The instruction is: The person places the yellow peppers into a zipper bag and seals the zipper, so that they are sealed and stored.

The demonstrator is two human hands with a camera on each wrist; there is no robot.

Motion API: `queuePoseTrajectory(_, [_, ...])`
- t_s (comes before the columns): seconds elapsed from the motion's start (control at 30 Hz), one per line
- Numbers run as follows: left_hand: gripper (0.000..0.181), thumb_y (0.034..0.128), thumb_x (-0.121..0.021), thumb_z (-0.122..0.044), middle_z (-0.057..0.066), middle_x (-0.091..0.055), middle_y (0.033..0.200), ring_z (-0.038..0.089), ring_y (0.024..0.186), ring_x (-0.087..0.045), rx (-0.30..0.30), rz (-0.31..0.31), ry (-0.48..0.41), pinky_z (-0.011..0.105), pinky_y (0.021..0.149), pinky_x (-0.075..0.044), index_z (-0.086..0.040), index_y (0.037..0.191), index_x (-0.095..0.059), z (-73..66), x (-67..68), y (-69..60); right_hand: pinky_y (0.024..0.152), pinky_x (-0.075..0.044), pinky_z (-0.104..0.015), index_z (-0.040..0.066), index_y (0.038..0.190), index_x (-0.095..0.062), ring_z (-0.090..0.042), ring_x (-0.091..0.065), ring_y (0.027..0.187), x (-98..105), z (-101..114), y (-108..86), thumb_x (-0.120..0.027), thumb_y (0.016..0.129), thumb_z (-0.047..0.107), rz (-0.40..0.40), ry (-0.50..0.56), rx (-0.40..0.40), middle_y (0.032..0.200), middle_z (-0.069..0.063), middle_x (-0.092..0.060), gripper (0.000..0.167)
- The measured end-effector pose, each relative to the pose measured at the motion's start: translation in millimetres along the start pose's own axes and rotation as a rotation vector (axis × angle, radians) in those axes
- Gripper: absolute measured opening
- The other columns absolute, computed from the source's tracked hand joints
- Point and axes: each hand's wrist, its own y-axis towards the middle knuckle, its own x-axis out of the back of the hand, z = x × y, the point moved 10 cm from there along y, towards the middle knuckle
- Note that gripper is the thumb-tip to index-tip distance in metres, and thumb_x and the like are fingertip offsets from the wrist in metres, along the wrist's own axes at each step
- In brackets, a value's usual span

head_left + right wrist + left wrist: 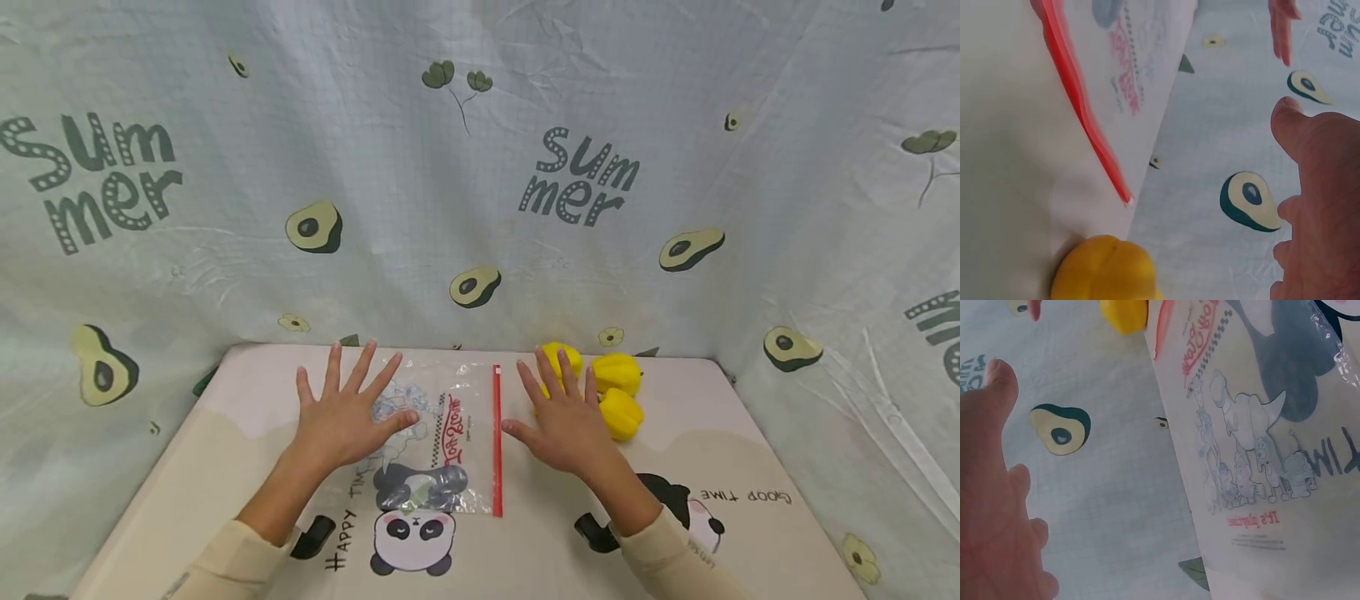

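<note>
A clear zip bag [468,383] with a red zip edge, red lettering and cartoon figures lies flat on the table. My left hand [348,421] is spread above the bag's left part, holding nothing. Fingers fanned out, my right hand [566,425] hovers right of the red edge, partly in front of several yellow bell peppers [617,372]. In the left wrist view the printed bag [1247,456] lies beside the left hand [997,500]. One yellow pepper [1107,272] shows low in the right wrist view, apart from the right hand [1329,194].
The table [540,542] wears a pale cover with panda prints and lettering. Behind it and at both sides hangs a curtain [390,167] printed with avocados and words. Black wrist-camera parts [312,537] show beside the forearms.
</note>
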Motion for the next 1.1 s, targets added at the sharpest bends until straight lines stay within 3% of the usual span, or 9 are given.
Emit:
queuePoseTrajectory(0.47, [0.095, 0.0903, -0.057, -0.076, 0.014, -0.009, 0.177, 0.054, 0.16, 0.005, -0.001, -0.015, 0.009, 0.082, 0.12, 0.007, -0.029, 0.167, -0.025, -5.9, -8.3, 0.9, 0.13, 0.004, -0.067, 0.027, 0.169, -0.014, -0.034, 0.009, 0.165, -19.2, 8.2, 3.3, -0.056, 0.095, 0.069, 0.023, 0.035, 0.012, 0.178, -0.006, 0.004, 0.094])
queuePoseTrajectory(0.83, [0.095, 0.0904, -0.058, -0.074, 0.013, -0.009, 0.177, 0.054, 0.16, 0.006, 0.003, -0.007, 0.005, 0.083, 0.12, 0.004, -0.029, 0.167, -0.025, -4.3, -19.2, 1.5, 0.131, -0.002, -0.065, 0.026, 0.168, -0.018, -0.035, 0.005, 0.166, -25.9, 18.2, 4.2, -0.056, 0.096, 0.068, 0.013, 0.038, 0.047, 0.178, -0.009, -0.002, 0.092])
queuePoseTrajectory(1.1, [0.094, 0.0905, -0.059, -0.073, 0.012, -0.007, 0.177, 0.053, 0.16, 0.009, -0.004, 0.02, -0.03, 0.082, 0.12, 0.008, -0.03, 0.167, -0.023, -10.0, -36.1, 4.3, 0.131, -0.003, -0.066, 0.026, 0.169, -0.017, -0.034, 0.006, 0.166, -34.4, 14.8, 1.1, -0.056, 0.095, 0.07, 0.031, 0.04, 0.031, 0.178, -0.008, -0.003, 0.094])
